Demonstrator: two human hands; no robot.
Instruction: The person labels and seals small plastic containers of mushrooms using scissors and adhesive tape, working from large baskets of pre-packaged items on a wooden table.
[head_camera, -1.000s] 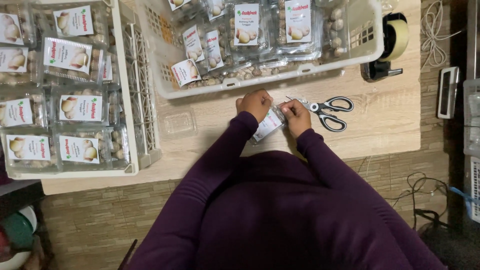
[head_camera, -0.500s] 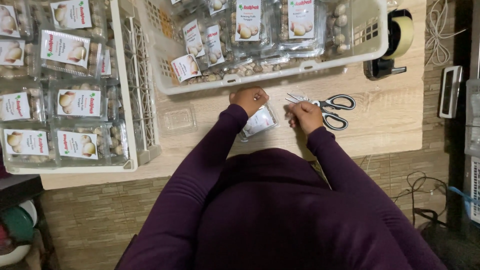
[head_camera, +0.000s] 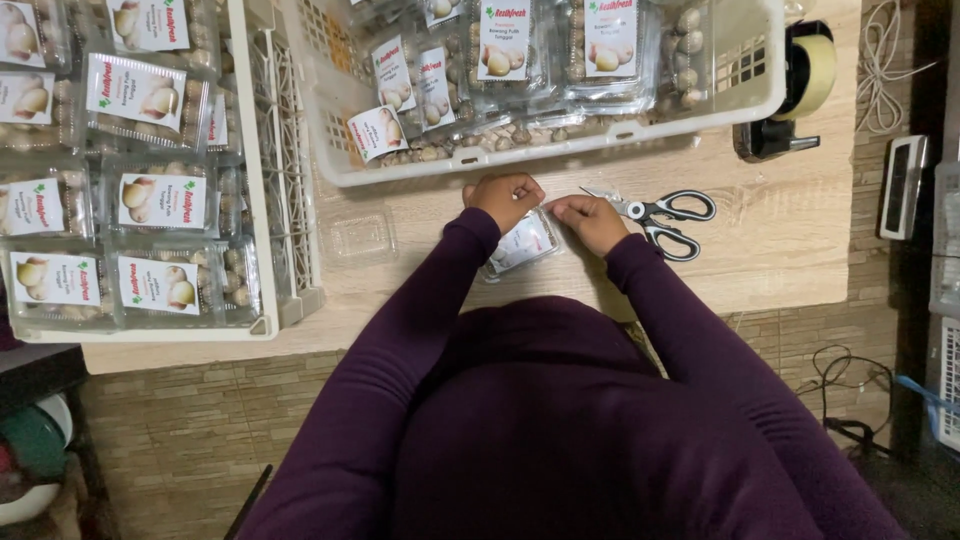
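A small clear labelled packet (head_camera: 522, 243) lies on the wooden table (head_camera: 780, 230) between the two hands. The left hand (head_camera: 505, 197) curls over its upper left edge, fingers bent down onto it; the right hand (head_camera: 590, 216) pinches its right edge. One pair of black-handled scissors (head_camera: 660, 212) lies just beside the right hand, and one tape dispenser (head_camera: 790, 95) stands further back. Two white crates (head_camera: 290, 180) hold many similar packets. One empty clear tray (head_camera: 362, 236) sits on the table. The floor (head_camera: 170, 430) is wood-patterned.
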